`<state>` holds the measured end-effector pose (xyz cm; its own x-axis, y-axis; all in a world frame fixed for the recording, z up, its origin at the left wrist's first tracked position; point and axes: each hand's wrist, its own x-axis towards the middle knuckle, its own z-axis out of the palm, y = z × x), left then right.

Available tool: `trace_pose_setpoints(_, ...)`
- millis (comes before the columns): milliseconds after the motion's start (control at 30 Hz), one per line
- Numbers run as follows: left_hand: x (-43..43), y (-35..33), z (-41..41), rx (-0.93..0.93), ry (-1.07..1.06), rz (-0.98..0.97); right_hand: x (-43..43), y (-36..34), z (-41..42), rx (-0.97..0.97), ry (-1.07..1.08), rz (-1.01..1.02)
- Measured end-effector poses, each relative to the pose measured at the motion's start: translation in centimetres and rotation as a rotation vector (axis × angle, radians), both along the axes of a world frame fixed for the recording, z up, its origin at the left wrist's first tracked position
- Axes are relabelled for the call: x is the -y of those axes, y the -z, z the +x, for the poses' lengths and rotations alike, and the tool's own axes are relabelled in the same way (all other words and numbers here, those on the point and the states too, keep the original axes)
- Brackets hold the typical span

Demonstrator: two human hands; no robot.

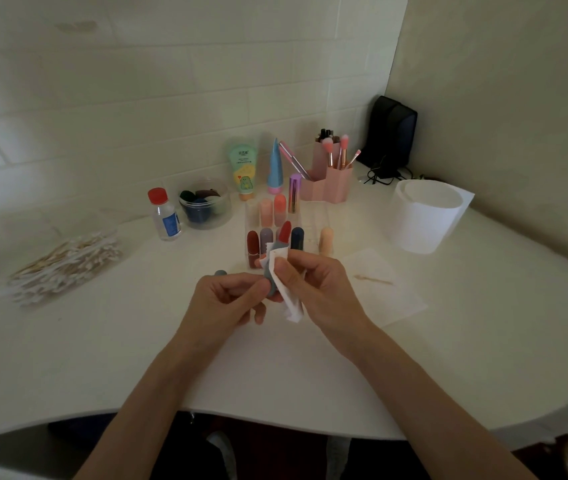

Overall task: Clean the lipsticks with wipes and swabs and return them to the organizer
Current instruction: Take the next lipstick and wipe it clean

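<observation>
Between our hands | left hand (pixel 230 299) grips uncapped lipstick (pixel 284 234), right hand (pixel 313 289) pinches wipe (pixel 289 301) round its barrel | step: wiping | next, we judge: recap, then organizer (pixel 312 220) beyond.

A lipstick (pixel 280 242), its red tip bare above a grey tube, stands tilted just in front of the organizer (pixel 314 216). A white wipe (pixel 291 301) is wrapped round the tube. The clear organizer holds capped lipsticks (pixel 265 211) upright in two rows: dark red, mauve, navy, peach, pink and orange. A heap of swabs (pixel 64 265) lies well to its left.
</observation>
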<state>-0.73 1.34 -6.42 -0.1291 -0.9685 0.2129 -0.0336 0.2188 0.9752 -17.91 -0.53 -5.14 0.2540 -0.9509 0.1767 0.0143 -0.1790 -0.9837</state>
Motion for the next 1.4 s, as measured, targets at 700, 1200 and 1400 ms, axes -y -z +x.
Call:
trace_pose_setpoints(700,0.8,1.0,-0.2,0.016,-0.078,0.002,0.8,0.8,0.4,-0.125,0.048,-0.136)
trace_pose_setpoints(1200,0.8,1.3,-0.1,-0.017,-0.038,-0.036,0.3,0.5,0.1,-0.038,0.043,-0.04)
trace_pose_setpoints(1400,0.7,0.8,-0.3,-0.132,0.139,0.086,0.6,0.4,-0.2,0.026,0.087,-0.044)
